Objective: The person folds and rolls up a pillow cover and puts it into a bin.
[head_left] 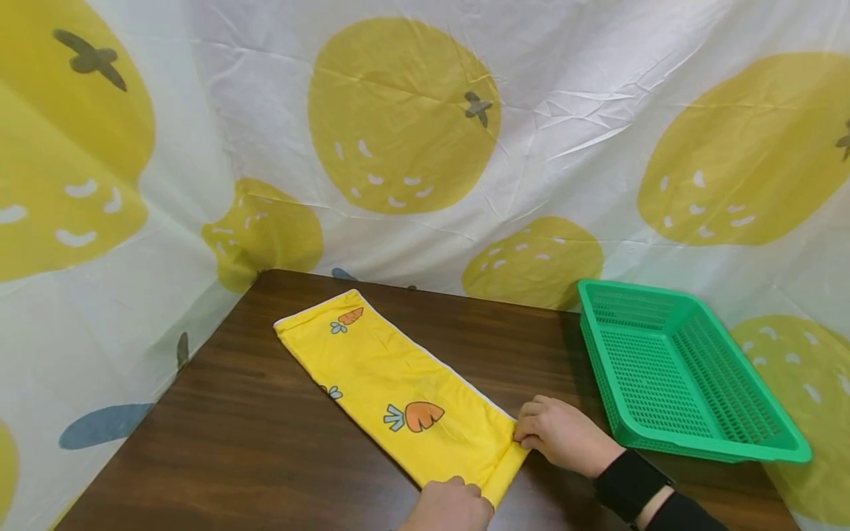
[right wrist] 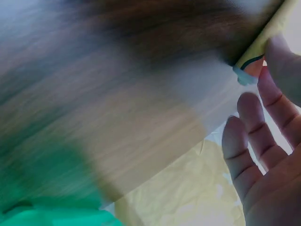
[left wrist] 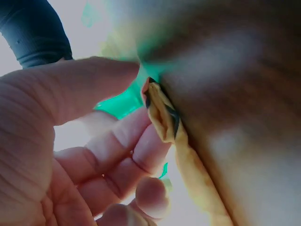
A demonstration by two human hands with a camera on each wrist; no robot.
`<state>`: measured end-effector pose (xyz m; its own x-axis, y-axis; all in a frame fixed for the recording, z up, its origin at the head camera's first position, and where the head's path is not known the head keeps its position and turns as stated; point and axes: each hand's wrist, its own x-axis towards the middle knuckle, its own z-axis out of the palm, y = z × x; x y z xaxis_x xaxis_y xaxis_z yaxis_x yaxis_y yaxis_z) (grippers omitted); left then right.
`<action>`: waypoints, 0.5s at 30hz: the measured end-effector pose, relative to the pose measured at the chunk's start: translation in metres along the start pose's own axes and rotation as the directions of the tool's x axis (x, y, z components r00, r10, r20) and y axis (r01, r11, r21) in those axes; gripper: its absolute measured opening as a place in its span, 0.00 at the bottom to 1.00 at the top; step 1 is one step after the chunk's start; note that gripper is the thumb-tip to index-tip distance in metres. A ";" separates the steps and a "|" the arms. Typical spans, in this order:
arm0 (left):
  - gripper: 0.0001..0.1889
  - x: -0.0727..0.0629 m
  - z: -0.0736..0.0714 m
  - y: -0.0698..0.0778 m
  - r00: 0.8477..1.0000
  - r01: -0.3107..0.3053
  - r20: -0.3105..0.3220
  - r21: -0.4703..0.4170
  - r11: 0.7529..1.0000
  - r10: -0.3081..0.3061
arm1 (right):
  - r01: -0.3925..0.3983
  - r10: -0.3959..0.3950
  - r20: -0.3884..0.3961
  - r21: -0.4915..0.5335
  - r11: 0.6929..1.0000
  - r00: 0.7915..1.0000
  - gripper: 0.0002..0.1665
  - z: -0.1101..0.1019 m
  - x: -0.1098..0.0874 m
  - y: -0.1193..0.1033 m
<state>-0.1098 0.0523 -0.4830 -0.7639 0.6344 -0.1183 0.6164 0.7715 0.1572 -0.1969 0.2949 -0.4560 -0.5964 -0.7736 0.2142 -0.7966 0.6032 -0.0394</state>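
Note:
A long yellow cloth (head_left: 372, 369) printed with orange carrots lies diagonally on the table, with white edging along its far long side and its left end. Its near right end is turned over into a narrow fold. At the lower corner of that fold, my left hand (head_left: 454, 507) pinches the cloth. My right hand (head_left: 561, 435) grips the upper corner between thumb and fingers. Layers of the folded cloth (left wrist: 160, 113) show at the fingertips in the left wrist view. In the right wrist view, the fold's end (right wrist: 254, 63) sits at the thumb and index finger.
A green plastic basket (head_left: 717, 448) with mesh sides stands at the table's right, just beyond my right hand. The dark wooden table (head_left: 252, 435) meets a white curtain (head_left: 398, 251) with yellow fruit prints at its back and left edges.

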 end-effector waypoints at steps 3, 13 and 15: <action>0.11 0.011 0.021 -0.005 0.999 0.028 0.021 -0.051 0.998 -0.027 | -0.013 0.013 0.019 -0.001 1.000 1.000 0.18 -0.002 -0.007 -0.002; 0.16 0.008 0.018 0.000 0.998 0.006 0.065 0.037 0.999 -0.008 | 0.000 -0.001 -0.006 -0.039 0.999 1.000 0.22 -0.001 -0.026 -0.013; 0.16 0.000 0.002 0.005 0.997 0.010 0.077 0.050 0.999 -0.014 | 0.015 -0.016 -0.026 -0.041 0.999 1.000 0.21 0.000 -0.031 -0.017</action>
<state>-0.1060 0.0559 -0.4844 -0.7551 0.6256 -0.1961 0.6178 0.7791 0.1065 -0.1652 0.3086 -0.4620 -0.5806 -0.7779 0.2402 -0.8008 0.5989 0.0038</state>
